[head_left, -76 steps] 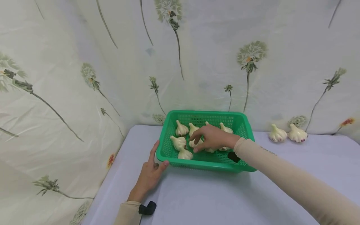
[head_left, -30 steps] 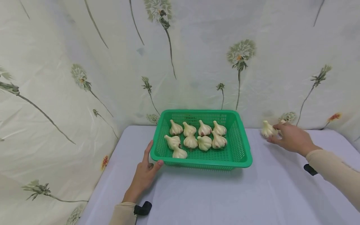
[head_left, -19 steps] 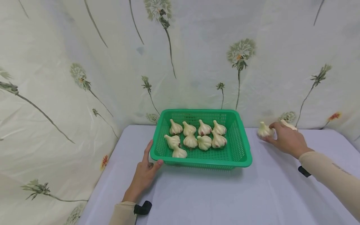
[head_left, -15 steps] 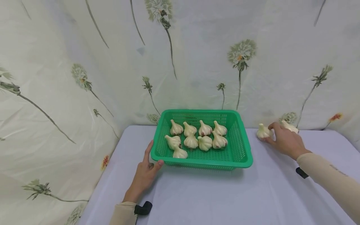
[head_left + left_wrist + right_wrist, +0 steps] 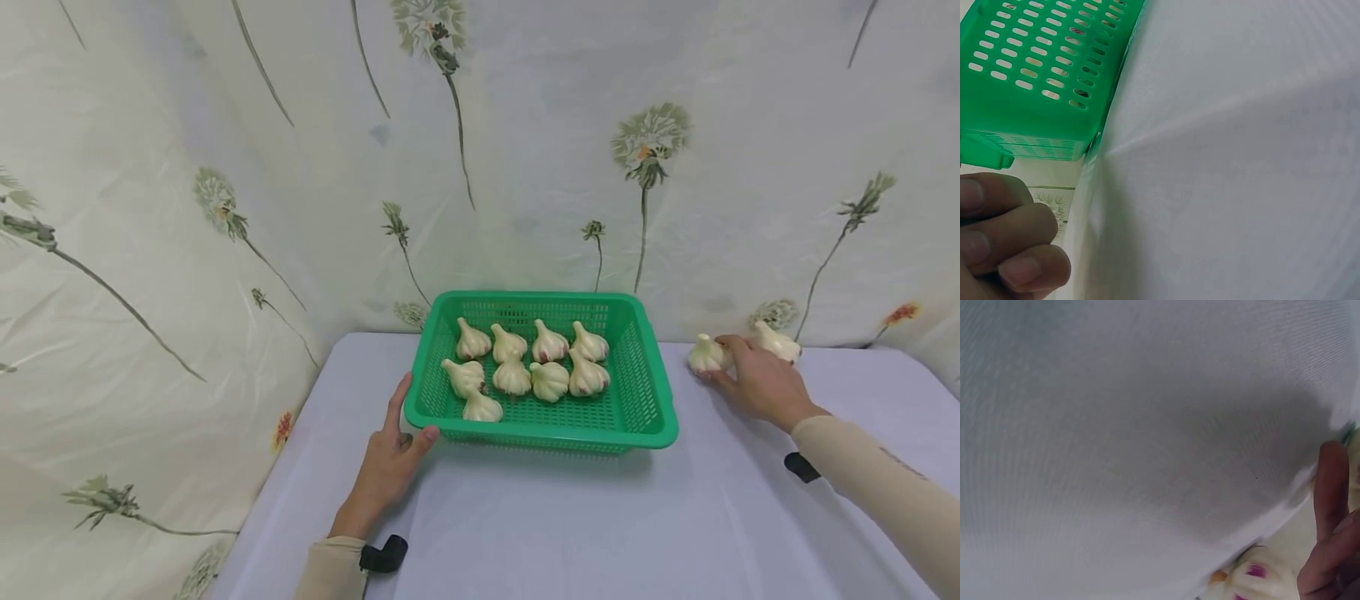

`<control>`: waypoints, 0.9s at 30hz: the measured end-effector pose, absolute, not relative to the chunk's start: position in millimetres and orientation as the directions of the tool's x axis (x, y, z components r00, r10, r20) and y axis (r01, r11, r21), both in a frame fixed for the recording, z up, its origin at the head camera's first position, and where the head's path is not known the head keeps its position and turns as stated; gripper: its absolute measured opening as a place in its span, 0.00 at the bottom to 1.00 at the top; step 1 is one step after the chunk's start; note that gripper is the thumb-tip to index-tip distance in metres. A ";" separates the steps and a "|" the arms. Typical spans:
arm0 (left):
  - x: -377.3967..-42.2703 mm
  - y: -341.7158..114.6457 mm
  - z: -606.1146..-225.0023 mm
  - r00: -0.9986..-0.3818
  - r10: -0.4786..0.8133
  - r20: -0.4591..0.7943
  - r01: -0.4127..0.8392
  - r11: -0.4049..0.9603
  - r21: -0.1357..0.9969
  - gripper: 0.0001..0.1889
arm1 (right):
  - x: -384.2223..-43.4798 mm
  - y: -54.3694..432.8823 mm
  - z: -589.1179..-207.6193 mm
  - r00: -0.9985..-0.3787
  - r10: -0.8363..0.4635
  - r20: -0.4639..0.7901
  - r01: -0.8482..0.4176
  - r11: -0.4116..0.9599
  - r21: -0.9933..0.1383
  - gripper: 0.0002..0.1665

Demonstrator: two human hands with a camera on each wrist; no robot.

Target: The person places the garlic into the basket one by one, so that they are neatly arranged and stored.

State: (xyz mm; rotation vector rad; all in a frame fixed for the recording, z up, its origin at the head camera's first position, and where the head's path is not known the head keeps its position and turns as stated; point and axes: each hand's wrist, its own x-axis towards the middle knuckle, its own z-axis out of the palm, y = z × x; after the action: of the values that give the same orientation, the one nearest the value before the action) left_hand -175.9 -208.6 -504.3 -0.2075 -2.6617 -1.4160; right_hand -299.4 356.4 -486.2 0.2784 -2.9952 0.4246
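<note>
My left hand (image 5: pixel 384 468) is at the near left corner of a green plastic basket (image 5: pixel 555 434), index finger along the side and thumb at the front rim. In the left wrist view its other fingers (image 5: pixel 1013 231) are curled below the basket's slotted wall. Several pale garlic bulbs (image 5: pixel 550 382) lie inside, mostly in the left and middle. Right of the basket, my right hand (image 5: pixel 765 385) pinches a garlic bulb (image 5: pixel 705 353) between thumb and fingers, low over the table. Another garlic bulb (image 5: pixel 780 343) lies just behind that hand.
A pale lavender cloth covers the table (image 5: pixel 525 525). Close behind the basket hangs a curtain (image 5: pixel 540 167) printed with dandelions, which also runs along the left side. Dark straps (image 5: pixel 384 554) sit on the wrists over beige sleeves.
My right hand has gone from over the basket to the bulbs on the right, then shifted one slightly left and toward me. The left hand has stayed at the basket's corner.
</note>
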 end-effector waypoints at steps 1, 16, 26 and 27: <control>-176.1 -208.6 -504.5 -0.983 0.066 0.170 0.177 0.552 0.815 0.46 | -299.2 356.7 -485.8 -0.978 -0.168 0.123 -0.196 0.943 -0.270 0.40; -176.5 -208.6 -503.8 -0.983 0.066 0.173 0.180 0.552 0.814 0.46 | -295.3 349.6 -455.2 -0.978 -0.209 0.018 -0.193 0.867 -0.460 0.49; -176.3 -208.2 -503.2 -0.982 0.068 0.177 0.184 0.552 0.813 0.46 | -287.7 333.6 -431.9 -0.977 -0.202 -0.062 -0.140 0.839 -0.525 0.55; -176.4 -208.1 -503.3 -0.982 0.069 0.178 0.186 0.550 0.814 0.46 | -286.6 332.1 -429.4 -0.977 -0.207 -0.054 -0.148 0.836 -0.528 0.55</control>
State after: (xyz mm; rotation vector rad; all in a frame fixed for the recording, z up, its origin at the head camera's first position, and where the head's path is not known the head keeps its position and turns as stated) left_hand -176.4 -208.1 -503.3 -0.2191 -2.6539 -1.4162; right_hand -286.6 332.1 -429.4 0.3018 -3.1144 0.8819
